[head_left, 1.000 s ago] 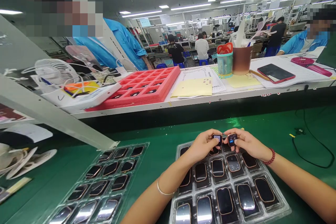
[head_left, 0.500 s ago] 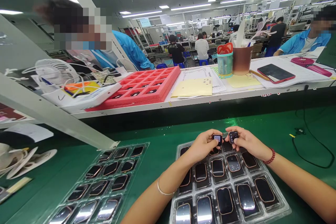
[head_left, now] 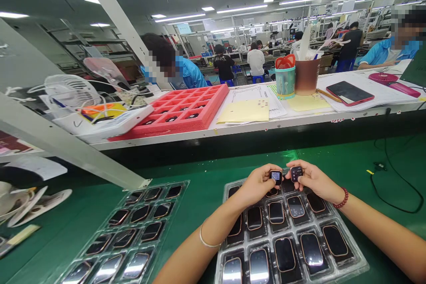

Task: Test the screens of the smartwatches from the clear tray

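Held side by side over the far part of a clear plastic tray are two smartwatch bodies without straps. My left hand is closed on one smartwatch, whose lit screen shows a QR code. In my right hand is the other smartwatch, with small icons on its dark screen and my thumb at its lower right edge. Beneath them the tray holds rows of similar watch bodies with gold-coloured rims, such as a dark-screened watch. My hands hide some of its far compartments.
At left lies a second clear tray of watches. A shelf beyond carries a red foam tray, papers, cups and a phone. A slanted post stands at left; a black cable lies right. Co-workers sit beyond.
Icons now show more clearly on the right-hand watch, which has tilted slightly. Both hands stay nearly in place. The co-worker at left has moved right and lower behind the post.
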`<action>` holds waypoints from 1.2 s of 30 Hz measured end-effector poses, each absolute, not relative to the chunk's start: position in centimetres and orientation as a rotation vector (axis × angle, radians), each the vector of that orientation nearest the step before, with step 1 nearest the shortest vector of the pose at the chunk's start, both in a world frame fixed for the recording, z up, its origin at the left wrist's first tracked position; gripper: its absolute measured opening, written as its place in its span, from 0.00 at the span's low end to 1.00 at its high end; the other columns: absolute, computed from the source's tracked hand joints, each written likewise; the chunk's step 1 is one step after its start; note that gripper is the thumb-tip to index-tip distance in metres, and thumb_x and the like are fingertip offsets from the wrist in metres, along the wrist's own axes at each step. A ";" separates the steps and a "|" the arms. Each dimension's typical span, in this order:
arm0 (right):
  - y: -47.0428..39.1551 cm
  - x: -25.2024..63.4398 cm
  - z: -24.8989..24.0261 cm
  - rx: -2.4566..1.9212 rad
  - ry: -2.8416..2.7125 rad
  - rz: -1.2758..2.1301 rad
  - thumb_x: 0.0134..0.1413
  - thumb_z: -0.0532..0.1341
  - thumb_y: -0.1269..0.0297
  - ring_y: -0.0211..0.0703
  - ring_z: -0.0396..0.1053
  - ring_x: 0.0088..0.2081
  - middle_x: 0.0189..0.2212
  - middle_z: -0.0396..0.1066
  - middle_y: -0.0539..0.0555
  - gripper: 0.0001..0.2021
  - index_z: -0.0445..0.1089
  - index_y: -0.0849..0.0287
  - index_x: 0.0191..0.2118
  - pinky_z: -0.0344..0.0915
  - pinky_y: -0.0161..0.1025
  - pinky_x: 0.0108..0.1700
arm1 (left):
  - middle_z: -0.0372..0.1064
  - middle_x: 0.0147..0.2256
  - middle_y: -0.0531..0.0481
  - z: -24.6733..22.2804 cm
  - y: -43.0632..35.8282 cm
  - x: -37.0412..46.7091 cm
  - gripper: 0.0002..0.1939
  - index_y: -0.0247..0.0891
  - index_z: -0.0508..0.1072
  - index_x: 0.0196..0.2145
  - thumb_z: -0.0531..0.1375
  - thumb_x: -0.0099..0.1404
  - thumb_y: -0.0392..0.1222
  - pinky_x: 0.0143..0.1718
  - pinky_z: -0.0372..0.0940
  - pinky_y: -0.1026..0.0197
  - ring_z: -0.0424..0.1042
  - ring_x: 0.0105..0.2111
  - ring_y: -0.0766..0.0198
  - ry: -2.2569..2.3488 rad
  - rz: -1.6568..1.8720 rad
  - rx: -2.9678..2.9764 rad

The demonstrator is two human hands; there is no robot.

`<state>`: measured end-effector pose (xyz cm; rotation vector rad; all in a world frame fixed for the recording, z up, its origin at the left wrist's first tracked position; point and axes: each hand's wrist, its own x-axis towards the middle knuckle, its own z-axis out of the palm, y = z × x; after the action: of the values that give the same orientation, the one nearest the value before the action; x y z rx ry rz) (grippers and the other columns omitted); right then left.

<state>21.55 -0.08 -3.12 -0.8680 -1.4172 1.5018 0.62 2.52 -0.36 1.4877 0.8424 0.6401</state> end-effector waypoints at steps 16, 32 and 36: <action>-0.1 21.7 -3.2 -0.886 -1.417 1.535 0.55 0.58 0.61 0.35 0.68 0.25 0.35 0.73 0.55 0.13 0.67 0.59 0.45 0.68 0.36 0.30 | 0.70 0.32 0.48 -0.4 2.5 0.5 0.13 0.33 0.69 0.41 0.57 0.59 0.41 0.26 0.60 0.65 0.70 0.26 0.66 0.883 0.643 1.509; -0.2 21.7 -3.0 -0.905 -1.441 1.528 0.55 0.57 0.61 0.34 0.68 0.25 0.34 0.73 0.54 0.13 0.67 0.61 0.44 0.68 0.34 0.30 | 0.70 0.32 0.48 -0.3 2.5 0.6 0.13 0.33 0.69 0.41 0.56 0.59 0.40 0.27 0.61 0.65 0.71 0.26 0.66 0.888 0.630 1.516; -0.2 21.7 -3.0 -0.897 -1.441 1.532 0.55 0.57 0.62 0.34 0.68 0.25 0.34 0.73 0.54 0.12 0.67 0.60 0.44 0.69 0.34 0.30 | 0.70 0.32 0.48 -0.3 2.5 0.6 0.12 0.33 0.69 0.41 0.56 0.59 0.39 0.27 0.61 0.65 0.71 0.26 0.66 0.896 0.625 1.519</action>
<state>21.69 -0.18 -3.02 -0.8974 -1.4409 1.5318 0.62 2.50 -0.31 1.5192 0.8965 0.6252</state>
